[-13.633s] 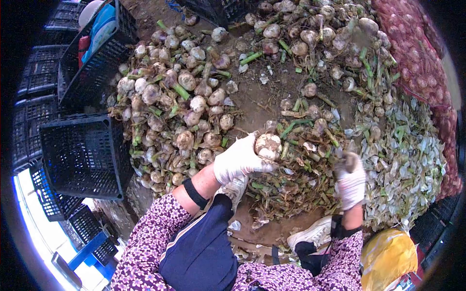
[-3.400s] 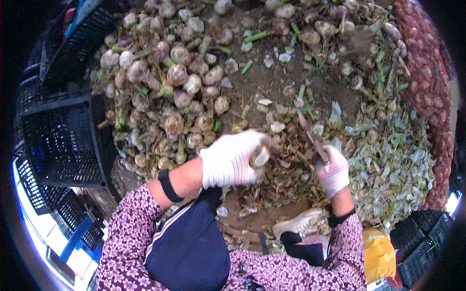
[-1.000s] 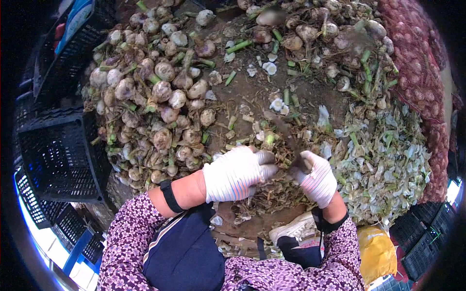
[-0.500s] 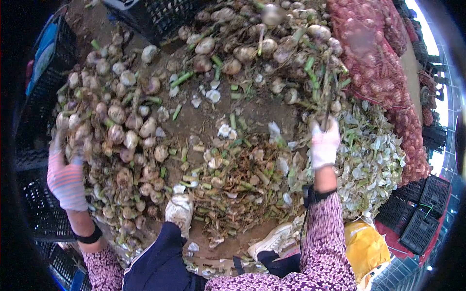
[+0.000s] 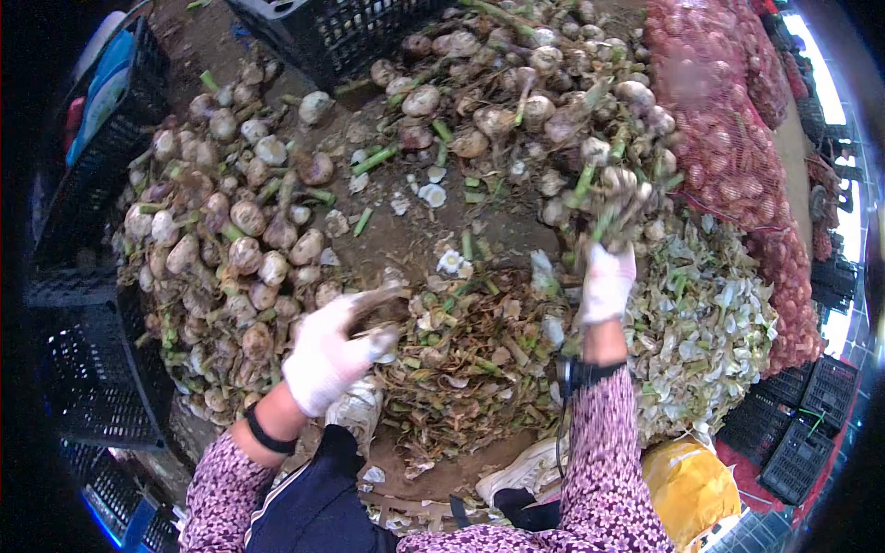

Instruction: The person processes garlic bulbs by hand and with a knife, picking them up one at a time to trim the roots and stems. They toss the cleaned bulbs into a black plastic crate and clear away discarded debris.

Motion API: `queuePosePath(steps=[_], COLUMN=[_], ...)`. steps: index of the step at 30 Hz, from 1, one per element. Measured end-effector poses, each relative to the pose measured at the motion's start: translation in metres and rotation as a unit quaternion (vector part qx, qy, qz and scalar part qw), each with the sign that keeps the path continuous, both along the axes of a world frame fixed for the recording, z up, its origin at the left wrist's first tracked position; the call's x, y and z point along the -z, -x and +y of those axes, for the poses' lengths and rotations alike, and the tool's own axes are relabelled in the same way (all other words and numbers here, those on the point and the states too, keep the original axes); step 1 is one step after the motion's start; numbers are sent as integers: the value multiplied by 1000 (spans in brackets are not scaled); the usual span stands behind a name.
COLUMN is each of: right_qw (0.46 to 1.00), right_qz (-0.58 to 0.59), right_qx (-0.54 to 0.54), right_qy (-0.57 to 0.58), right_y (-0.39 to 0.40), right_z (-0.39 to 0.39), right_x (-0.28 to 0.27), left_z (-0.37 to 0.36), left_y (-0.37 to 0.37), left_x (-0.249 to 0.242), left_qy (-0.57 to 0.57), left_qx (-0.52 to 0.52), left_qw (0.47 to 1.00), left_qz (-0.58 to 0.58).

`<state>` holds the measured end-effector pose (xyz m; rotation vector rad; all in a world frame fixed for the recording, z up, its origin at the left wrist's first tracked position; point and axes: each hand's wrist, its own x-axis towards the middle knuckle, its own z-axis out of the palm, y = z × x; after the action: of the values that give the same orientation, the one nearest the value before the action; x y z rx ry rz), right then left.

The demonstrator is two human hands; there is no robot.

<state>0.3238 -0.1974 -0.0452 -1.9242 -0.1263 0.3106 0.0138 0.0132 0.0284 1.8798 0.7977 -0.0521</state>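
Note:
My left hand [image 5: 334, 355], in a pale work glove, is over the near middle of the floor. Its thumb and fingers are closed round a brownish, blurred garlic bulb [image 5: 376, 313]. Further right, my right hand [image 5: 608, 284] is gloved too, its fingers wrapped round something slim that is smeared by motion. Garlic bulbs with stalks [image 5: 619, 189] lie just beyond that hand. On the left spreads a heap of garlic bulbs [image 5: 244, 221] with roots and cut stalks. Below and between the hands lie brown stalk and skin trimmings [image 5: 461, 359].
Red mesh sacks of garlic [image 5: 728, 138] line the right side. Pale garlic skins [image 5: 701, 313] are piled beside them. Black plastic crates stand at the left [image 5: 92, 359], top [image 5: 341, 32] and lower right [image 5: 797, 447]. A yellow bag [image 5: 687, 488] sits near my right sleeve.
My left hand has left the garlic heap, moving right and nearer to me, and now carries a bulb. My right hand has shifted slightly left and down. The view has tilted slightly.

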Motion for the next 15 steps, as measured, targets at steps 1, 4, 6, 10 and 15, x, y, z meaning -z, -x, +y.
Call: queuePosePath(steps=[1,4,6,10,15], right_qw=[994,994,989,972,948], right_qz=[38,62,77,78,-109], right_qx=[-6,-76,-123,-197,-265], right_qy=[-98,-49,13,100,139], right_y=[28,106,146,201,210], right_z=[-2,-11,-13,-17,-25], right_x=[-13,-28,-24,-20,-11], left_z=[-5,-13,-17,-22,-33], left_y=[-7,-31,-34,-28,-27], left_x=[2,3,22,39,35], left_qy=[123,383,477,530,465], left_qx=[-31,-124,-166,-124,-110], left_qw=[991,915,862,836,875], left_qz=[36,10,-44,-77,-86])
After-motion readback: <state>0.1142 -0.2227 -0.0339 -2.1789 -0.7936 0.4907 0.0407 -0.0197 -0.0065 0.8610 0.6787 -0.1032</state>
